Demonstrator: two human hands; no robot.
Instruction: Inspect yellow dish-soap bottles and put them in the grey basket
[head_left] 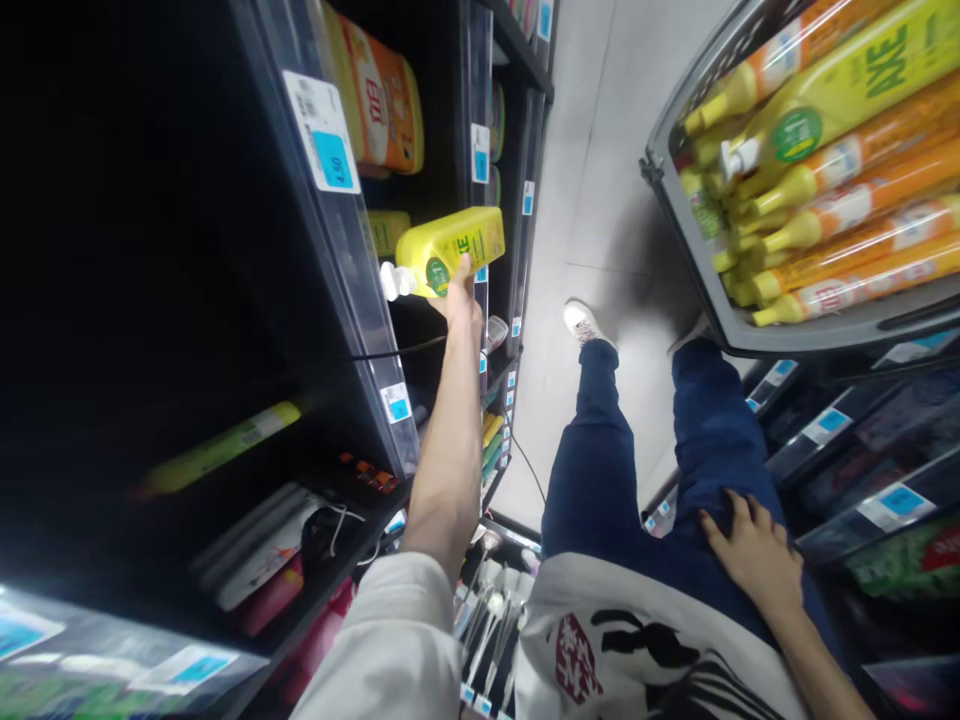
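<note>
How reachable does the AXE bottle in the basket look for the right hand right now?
Probably yes: the right hand looks empty, and the AXE bottle lies largely uncovered in the open basket, with nothing seen blocking it.

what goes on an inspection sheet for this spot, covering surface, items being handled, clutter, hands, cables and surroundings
Surface: dark shelf with a clear front strip and price labels.
Handled things: yellow AXE bottle, tilted, white top toward the shelf; basket at upper right holds a second AXE bottle and orange-and-yellow bottles.
Clutter: yellow-green item in the dark left area, blurred.
Grips: left grip closed around the held bottle; right grip resting on the right thigh, fingers spread, holding nothing.
Cables: thin dark cord visible near the left wrist.
Surroundings: pale floor; more shelving at right.
</note>
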